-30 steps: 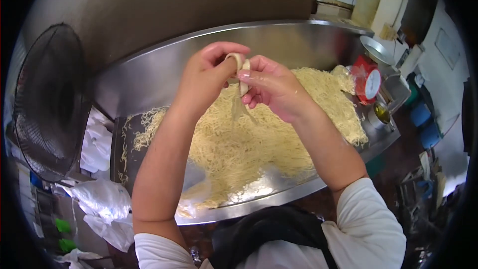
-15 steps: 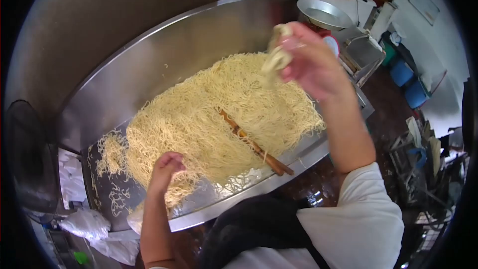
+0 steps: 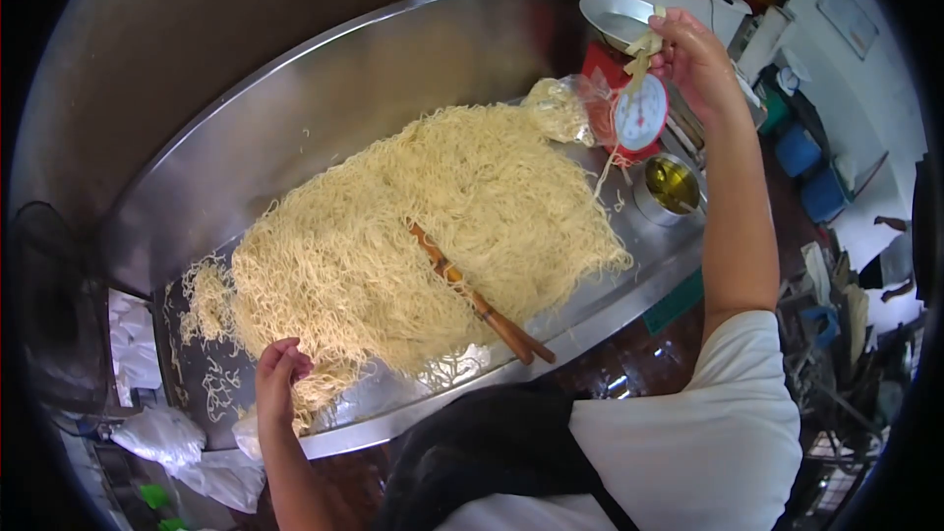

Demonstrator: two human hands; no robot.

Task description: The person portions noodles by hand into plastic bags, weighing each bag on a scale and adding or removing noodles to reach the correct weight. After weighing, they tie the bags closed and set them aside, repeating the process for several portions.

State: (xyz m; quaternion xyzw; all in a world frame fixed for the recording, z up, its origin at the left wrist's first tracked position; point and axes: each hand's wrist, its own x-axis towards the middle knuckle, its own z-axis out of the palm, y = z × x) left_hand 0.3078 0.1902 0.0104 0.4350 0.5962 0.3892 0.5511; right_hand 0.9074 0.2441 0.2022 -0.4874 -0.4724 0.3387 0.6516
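My right hand (image 3: 696, 61) is raised at the upper right, in front of the metal scale pan (image 3: 619, 20). It pinches pale flat strips (image 3: 641, 57) that look like dough and hang from the fingers. My left hand (image 3: 279, 372) is over the near left edge of a big heap of thin yellow noodles (image 3: 393, 265). Its fingers are loosely bent, and I see nothing in them. Two wooden sticks (image 3: 482, 305) lie across the front of the heap, crossing near their ends.
A red dial scale (image 3: 641, 116) stands at the right end of the metal tray (image 3: 393, 49). Beside it are a clear plastic bag of noodles (image 3: 559, 108) and a metal pot of yellow oil-like liquid (image 3: 671, 187). White plastic bags (image 3: 167, 441) hang at the lower left.
My right hand has moved right and up from above the noodles to the scale pan, still with the pale strips. My left hand has shifted left and down. The view has turned slightly.
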